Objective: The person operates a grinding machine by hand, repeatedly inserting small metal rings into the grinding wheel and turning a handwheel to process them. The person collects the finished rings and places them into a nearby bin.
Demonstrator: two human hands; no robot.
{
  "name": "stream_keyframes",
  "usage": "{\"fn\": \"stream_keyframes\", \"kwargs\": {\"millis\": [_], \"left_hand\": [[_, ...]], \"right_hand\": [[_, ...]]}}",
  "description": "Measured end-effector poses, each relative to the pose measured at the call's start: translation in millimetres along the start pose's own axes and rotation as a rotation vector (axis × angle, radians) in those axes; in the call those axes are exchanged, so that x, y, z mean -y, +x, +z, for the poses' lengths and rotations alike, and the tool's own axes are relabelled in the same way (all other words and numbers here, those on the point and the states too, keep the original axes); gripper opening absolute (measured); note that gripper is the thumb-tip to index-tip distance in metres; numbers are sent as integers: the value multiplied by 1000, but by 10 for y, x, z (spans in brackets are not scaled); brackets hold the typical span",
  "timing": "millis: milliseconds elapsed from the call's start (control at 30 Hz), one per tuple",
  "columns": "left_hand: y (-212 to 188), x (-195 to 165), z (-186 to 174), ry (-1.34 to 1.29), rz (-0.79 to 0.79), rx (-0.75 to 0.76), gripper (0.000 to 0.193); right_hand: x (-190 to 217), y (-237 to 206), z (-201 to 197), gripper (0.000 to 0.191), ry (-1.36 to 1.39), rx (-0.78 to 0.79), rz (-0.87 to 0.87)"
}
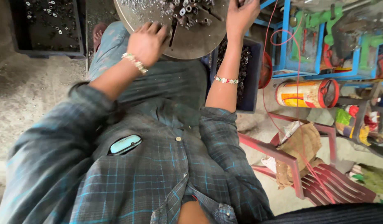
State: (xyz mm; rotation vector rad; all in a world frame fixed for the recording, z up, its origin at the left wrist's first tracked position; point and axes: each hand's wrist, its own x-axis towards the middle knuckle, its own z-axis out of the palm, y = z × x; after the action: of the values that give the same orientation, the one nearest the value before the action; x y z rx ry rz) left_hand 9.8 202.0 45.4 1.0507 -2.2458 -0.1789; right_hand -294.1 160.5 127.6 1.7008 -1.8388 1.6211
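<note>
While both hands rest, round metal disc [187, 43] dusty, holding small nuts [187, 8].

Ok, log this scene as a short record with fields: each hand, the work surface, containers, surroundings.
left hand: left hand rests palm down on the round metal plate, beaded bracelet at the wrist
right hand: right hand reaches onto the plate's far side, by the small metal parts; fingers partly cut off by the frame edge
work surface: plate strewn with small parts and shavings
containers: dark crate of small parts on the left; another dark bin under the right forearm
surroundings: red plastic chair with cloth, yellow and red can, blue frame
</note>
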Motion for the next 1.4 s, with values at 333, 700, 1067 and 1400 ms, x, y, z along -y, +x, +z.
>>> {"fn": "stream_keyframes", "kwargs": {"millis": [333,700,1067,1400], "left_hand": [[426,-15,421,-80,-410,88,22],[471,0,-232,-300,-190,-225,54],[403,327,-346,-1371,-718,-707,14],[513,641,-814,-1246,-443,-605,42]], "right_hand": [[-209,-208,-116,48,-31,49,-109],[-543,102,-242,50,-35,18,-95],[-162,-26,-203,56,-19,-41,62],[274,-16,-191,51,52,-34,-27]]}}
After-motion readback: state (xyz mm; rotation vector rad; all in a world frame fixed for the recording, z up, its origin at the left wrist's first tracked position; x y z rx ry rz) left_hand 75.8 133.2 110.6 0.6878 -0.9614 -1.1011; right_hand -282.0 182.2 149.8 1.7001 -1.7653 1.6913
